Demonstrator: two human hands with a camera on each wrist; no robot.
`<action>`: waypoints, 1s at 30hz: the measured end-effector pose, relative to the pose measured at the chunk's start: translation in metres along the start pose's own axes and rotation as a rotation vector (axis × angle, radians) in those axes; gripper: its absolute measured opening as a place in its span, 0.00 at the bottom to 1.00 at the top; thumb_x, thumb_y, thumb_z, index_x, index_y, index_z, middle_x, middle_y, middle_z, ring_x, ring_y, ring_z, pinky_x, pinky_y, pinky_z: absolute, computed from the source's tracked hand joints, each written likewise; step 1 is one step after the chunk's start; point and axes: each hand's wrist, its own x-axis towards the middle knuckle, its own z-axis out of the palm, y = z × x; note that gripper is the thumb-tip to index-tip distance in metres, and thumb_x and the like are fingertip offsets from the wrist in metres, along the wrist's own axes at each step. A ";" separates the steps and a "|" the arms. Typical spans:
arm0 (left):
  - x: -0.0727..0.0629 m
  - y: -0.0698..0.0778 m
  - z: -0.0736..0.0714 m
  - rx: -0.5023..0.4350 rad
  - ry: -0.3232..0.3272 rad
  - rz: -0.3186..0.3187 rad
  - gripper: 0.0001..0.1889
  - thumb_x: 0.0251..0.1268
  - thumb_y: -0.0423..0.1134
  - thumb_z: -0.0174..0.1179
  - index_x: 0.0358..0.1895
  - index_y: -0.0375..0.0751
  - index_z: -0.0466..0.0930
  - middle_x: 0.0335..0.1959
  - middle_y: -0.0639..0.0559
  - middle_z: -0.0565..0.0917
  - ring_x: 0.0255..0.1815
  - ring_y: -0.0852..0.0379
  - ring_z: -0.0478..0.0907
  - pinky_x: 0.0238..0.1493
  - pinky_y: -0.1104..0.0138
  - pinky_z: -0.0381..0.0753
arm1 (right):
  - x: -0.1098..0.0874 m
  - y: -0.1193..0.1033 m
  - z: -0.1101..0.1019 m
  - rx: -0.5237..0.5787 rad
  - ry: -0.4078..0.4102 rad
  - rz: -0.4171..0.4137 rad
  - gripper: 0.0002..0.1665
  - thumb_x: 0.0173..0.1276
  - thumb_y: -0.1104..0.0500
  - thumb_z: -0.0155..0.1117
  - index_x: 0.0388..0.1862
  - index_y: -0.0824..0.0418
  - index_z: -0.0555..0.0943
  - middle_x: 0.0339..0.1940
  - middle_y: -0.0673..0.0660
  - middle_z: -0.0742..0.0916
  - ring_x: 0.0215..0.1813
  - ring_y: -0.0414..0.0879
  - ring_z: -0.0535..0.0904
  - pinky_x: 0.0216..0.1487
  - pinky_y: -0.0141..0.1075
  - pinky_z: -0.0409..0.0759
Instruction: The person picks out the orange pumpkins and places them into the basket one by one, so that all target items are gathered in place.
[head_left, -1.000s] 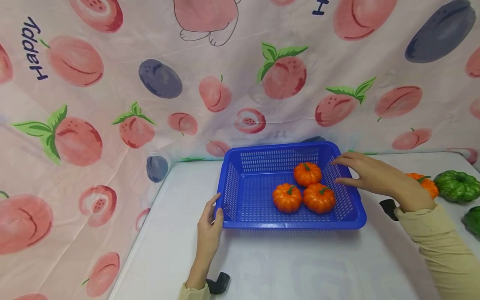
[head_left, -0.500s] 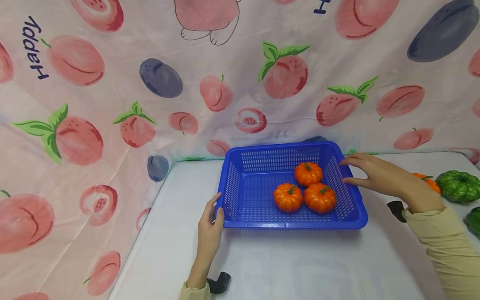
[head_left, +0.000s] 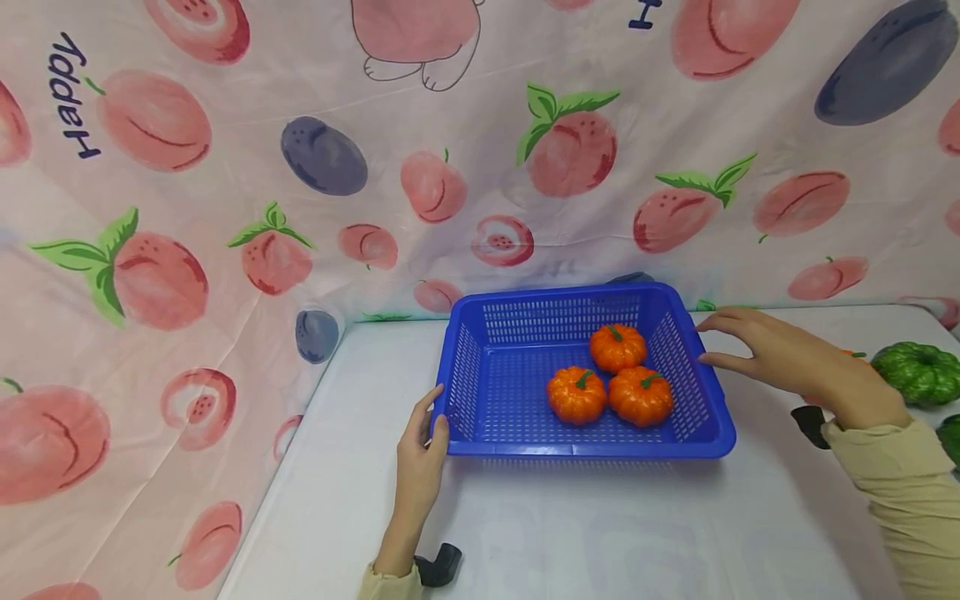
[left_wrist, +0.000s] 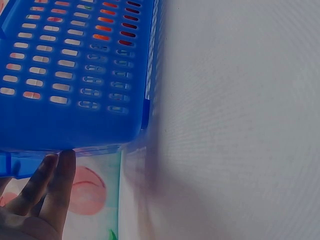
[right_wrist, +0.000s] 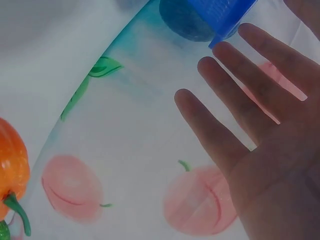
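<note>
A blue plastic basket (head_left: 517, 450) with slotted walls stands on the table, three small orange pumpkins (head_left: 576, 395) grouped in its right half. At its left rim is my left hand (head_left: 418, 467), thumb and fingertips touching the edge. The left wrist view shows these fingers (left_wrist: 59, 190) fairly straight against the basket's wall (left_wrist: 75, 122). My right hand (head_left: 787, 354) hovers beside the right rim, fingers spread and nothing held. In the right wrist view its fingers (right_wrist: 220, 115) are extended, with a corner of the basket (right_wrist: 225, 17) beyond them.
Behind my right wrist another orange pumpkin (right_wrist: 11, 165) is mostly hidden in the head view. Green pumpkins (head_left: 917, 373) lie at the table's right side. A peach-printed cloth (head_left: 480, 150) hangs behind the white table (head_left: 585, 533). Each wrist carries a black mount (head_left: 438, 567).
My right hand has drawn to the right, from over the basket's right rim to just outside it. My left hand, the basket and its pumpkins stay put.
</note>
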 end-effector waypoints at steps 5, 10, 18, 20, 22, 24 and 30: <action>0.000 0.000 0.000 0.001 0.002 -0.002 0.22 0.77 0.37 0.50 0.70 0.57 0.70 0.64 0.41 0.78 0.63 0.45 0.78 0.59 0.47 0.78 | -0.003 0.005 0.001 -0.014 -0.004 0.023 0.33 0.67 0.46 0.67 0.62 0.66 0.77 0.63 0.72 0.77 0.67 0.70 0.69 0.62 0.67 0.68; 0.000 0.000 0.000 0.000 0.003 -0.005 0.22 0.77 0.37 0.50 0.70 0.57 0.70 0.63 0.41 0.79 0.62 0.45 0.78 0.59 0.48 0.79 | -0.005 0.012 0.002 -0.031 -0.008 0.028 0.32 0.67 0.47 0.68 0.62 0.67 0.77 0.63 0.73 0.77 0.66 0.70 0.69 0.62 0.67 0.68; 0.000 0.001 -0.001 0.002 -0.001 0.004 0.22 0.77 0.38 0.50 0.70 0.57 0.70 0.62 0.41 0.79 0.62 0.45 0.79 0.59 0.47 0.79 | -0.011 0.021 0.003 -0.015 0.006 0.029 0.31 0.67 0.48 0.69 0.60 0.68 0.78 0.61 0.72 0.78 0.64 0.69 0.70 0.62 0.67 0.69; 0.000 0.001 -0.001 0.002 -0.001 0.006 0.22 0.77 0.38 0.50 0.70 0.57 0.70 0.62 0.41 0.79 0.62 0.45 0.79 0.59 0.47 0.79 | -0.012 0.023 0.003 -0.011 -0.004 0.041 0.32 0.67 0.47 0.69 0.60 0.68 0.77 0.61 0.73 0.78 0.64 0.70 0.70 0.62 0.67 0.68; -0.001 0.001 -0.001 0.003 -0.001 0.009 0.22 0.77 0.38 0.50 0.70 0.57 0.70 0.63 0.40 0.79 0.62 0.45 0.79 0.59 0.47 0.79 | -0.013 0.026 0.004 -0.011 -0.014 0.056 0.33 0.67 0.46 0.68 0.61 0.68 0.77 0.61 0.73 0.77 0.65 0.71 0.69 0.61 0.68 0.68; -0.001 0.001 -0.001 0.002 -0.002 0.012 0.22 0.77 0.37 0.50 0.71 0.57 0.70 0.63 0.40 0.79 0.62 0.44 0.78 0.59 0.47 0.79 | -0.014 0.029 0.004 -0.011 -0.023 0.065 0.34 0.67 0.45 0.68 0.61 0.69 0.77 0.61 0.74 0.77 0.64 0.71 0.69 0.61 0.69 0.67; 0.000 0.000 0.000 -0.003 -0.001 0.011 0.22 0.77 0.37 0.50 0.70 0.56 0.70 0.63 0.41 0.79 0.62 0.44 0.78 0.59 0.47 0.78 | -0.017 0.037 0.008 -0.007 -0.019 0.063 0.33 0.66 0.46 0.69 0.59 0.69 0.78 0.60 0.74 0.78 0.64 0.71 0.69 0.62 0.69 0.66</action>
